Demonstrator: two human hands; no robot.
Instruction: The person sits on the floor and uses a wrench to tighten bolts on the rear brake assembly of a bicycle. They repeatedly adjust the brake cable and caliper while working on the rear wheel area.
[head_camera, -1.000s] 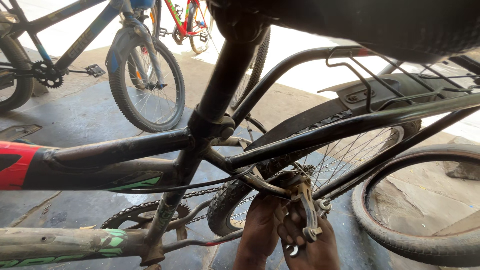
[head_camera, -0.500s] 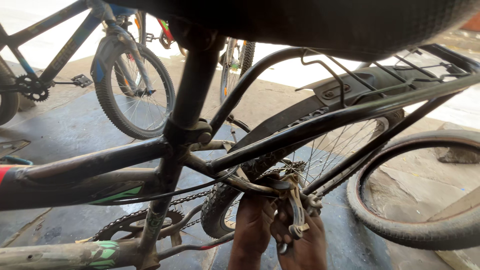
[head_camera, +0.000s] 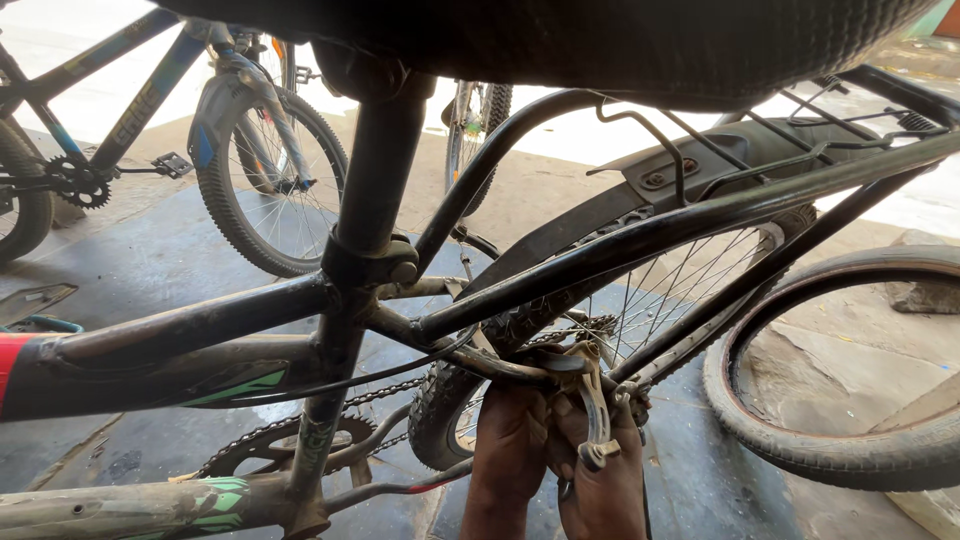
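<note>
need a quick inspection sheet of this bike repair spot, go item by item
surface: dark, stained concrete floor, paler slab at right.
job's things: black bicycle frame; silver rear rim-brake caliper; spoked rear wheel; black mudguard.
clutter: loose black tyre lying on the floor at right.
grippers: left hand and right hand both reach up to the caliper; grip unclear.
cables: thin black brake cable sagging under the frame; drive chain.
surroundings: parked blue-grey bicycle behind.

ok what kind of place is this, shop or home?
Most likely a bicycle repair spot, open to the street. Both hands work at the rear brake of a black bicycle, another bicycle stands behind, and a loose tyre lies on the stained floor.
</note>
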